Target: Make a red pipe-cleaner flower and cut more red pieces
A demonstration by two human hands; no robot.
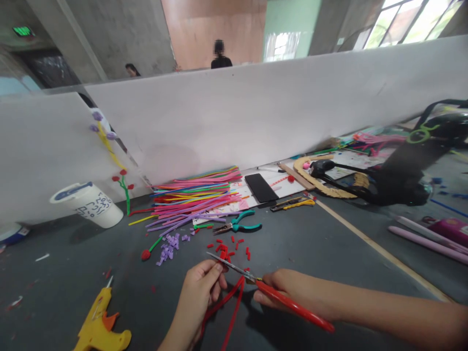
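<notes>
My left hand (195, 287) pinches a red pipe cleaner (236, 307) between thumb and fingers; its long ends hang down toward the table's near side. My right hand (281, 287) is closed around scissors (296, 308) with red handles. Their blades point left and lie right at my left fingertips; I cannot tell how far apart the blades are. Short cut red pieces (224, 251) are scattered on the dark table just beyond the blades. To their left is a small heap of purple pieces (168, 248), beside a green stem with a red ball (146, 255).
Behind the cut pieces lie teal-handled pliers (236, 225), a utility knife (298, 203), a black phone (261, 188) and a bundle of coloured pipe cleaners (193, 195). A yellow glue gun (97, 324) lies front left, a white cup (95, 204) behind it. A white partition (219, 117) borders the table.
</notes>
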